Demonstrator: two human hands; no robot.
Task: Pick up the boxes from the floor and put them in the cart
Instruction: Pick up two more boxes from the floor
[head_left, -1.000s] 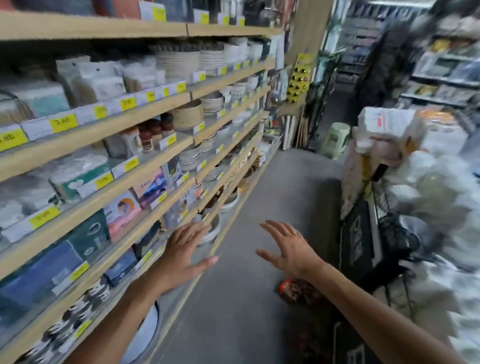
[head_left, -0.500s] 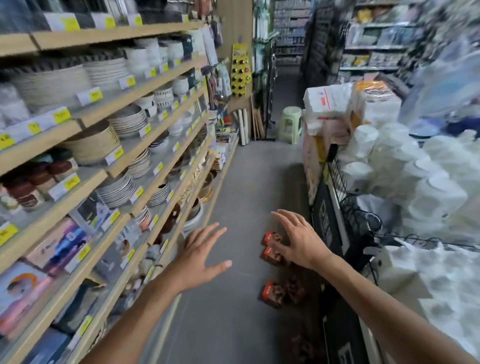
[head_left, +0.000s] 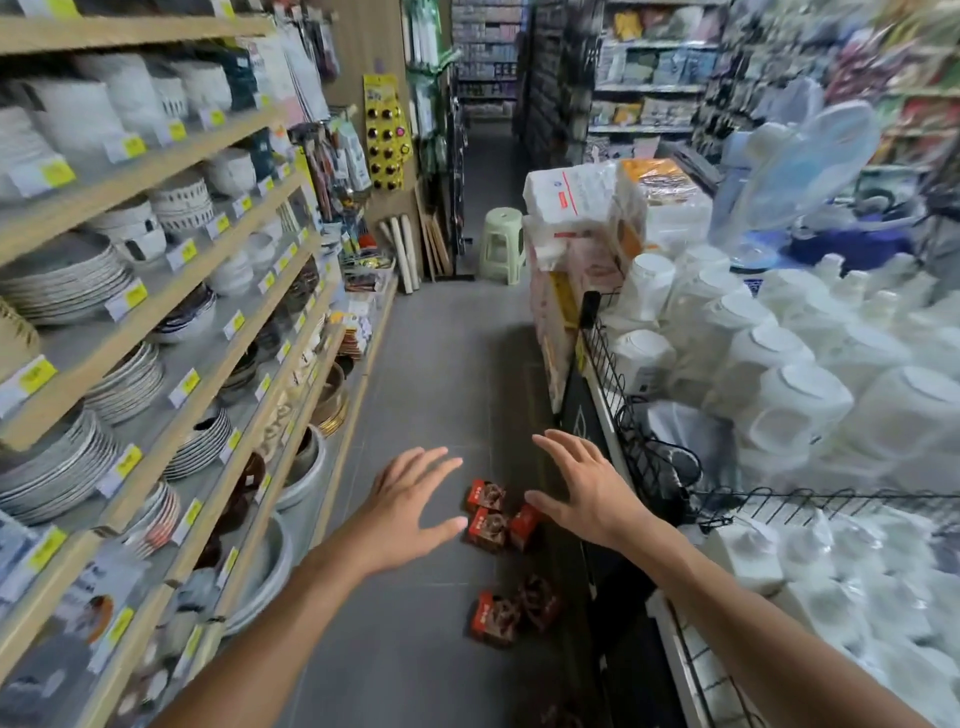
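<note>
Several small red-and-brown boxes lie on the grey aisle floor. One cluster of boxes (head_left: 491, 514) sits between my two hands, and another pair of boxes (head_left: 511, 616) lies nearer to me. My left hand (head_left: 405, 506) is stretched out above the floor, left of the far cluster, fingers spread, holding nothing. My right hand (head_left: 587, 488) hovers to the right of that cluster, also spread and empty. No cart shows clearly in view.
Wooden shelves (head_left: 171, 291) with plates and bowls line the left side. A black wire rack (head_left: 639, 441) holding white plastic containers (head_left: 779, 364) borders the right. A pale green stool (head_left: 501, 244) stands at the aisle's far end beside stacked packages (head_left: 576, 218).
The view has swung right from the shelves toward the aisle. The boxes on the floor have come into sight between my hands, which stay spread and empty.
</note>
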